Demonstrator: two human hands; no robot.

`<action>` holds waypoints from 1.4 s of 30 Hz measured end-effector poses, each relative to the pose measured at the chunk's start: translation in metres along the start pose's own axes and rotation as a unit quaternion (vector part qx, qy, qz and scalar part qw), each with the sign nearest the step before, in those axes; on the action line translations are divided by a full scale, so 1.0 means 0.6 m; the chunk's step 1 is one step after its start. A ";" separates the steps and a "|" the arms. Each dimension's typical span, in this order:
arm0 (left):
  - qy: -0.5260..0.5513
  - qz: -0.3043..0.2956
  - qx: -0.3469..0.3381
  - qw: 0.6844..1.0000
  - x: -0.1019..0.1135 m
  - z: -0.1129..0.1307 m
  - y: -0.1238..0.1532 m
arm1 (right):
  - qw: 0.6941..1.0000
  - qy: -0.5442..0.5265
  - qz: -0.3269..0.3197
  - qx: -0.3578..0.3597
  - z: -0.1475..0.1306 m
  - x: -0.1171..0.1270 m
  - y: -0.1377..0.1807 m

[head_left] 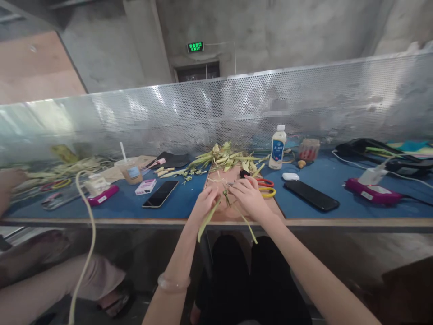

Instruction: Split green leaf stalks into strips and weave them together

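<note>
My left hand (205,203) and my right hand (249,197) meet above the table's front edge. Between their fingertips is a small woven piece of green leaf strips (225,194), partly covered by the fingers. One broad strip (207,222) hangs from it under my left hand, and a thinner strip (249,228) trails below my right. The fingers of both hands are pinched on the piece. Just beyond my right hand lie orange and yellow scissor handles (269,192), with the blades hidden. A brown board (211,178) lies beneath the hands.
A heap of pale green leaves (225,155) spreads behind the board. To the right stand a milk-coloured bottle (278,151), a white earphone case (291,176) and a black phone (311,195). Leftward are another phone (160,194), a drink cup (131,173) and a neighbour's hand (11,178).
</note>
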State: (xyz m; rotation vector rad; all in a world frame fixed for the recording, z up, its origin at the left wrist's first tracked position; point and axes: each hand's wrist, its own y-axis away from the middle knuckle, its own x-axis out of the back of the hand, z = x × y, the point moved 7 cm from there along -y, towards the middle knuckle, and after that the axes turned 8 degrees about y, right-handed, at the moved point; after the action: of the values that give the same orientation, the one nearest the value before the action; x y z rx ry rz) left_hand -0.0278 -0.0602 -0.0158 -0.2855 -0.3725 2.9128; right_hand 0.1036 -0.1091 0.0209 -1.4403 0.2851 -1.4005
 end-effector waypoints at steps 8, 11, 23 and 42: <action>-0.130 -0.193 -0.026 0.972 -0.048 0.024 0.034 | 0.992 0.075 0.024 0.099 0.003 0.003 0.002; -0.133 -0.188 -0.028 0.973 -0.049 0.029 0.033 | 0.990 0.068 0.027 0.123 0.006 0.001 -0.004; -0.139 -0.205 0.002 0.969 -0.046 0.022 0.041 | 0.996 0.028 -0.033 0.078 0.025 -0.024 -0.002; 0.027 -0.038 0.053 0.998 -0.010 -0.024 0.005 | 0.994 0.075 -0.006 0.073 0.005 -0.004 -0.012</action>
State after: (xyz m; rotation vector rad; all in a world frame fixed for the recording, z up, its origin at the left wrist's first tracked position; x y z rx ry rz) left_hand -0.0195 -0.0612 -0.0292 -0.3264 -0.2153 2.8322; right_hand 0.1017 -0.1028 0.0258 -1.2220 0.2640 -1.5111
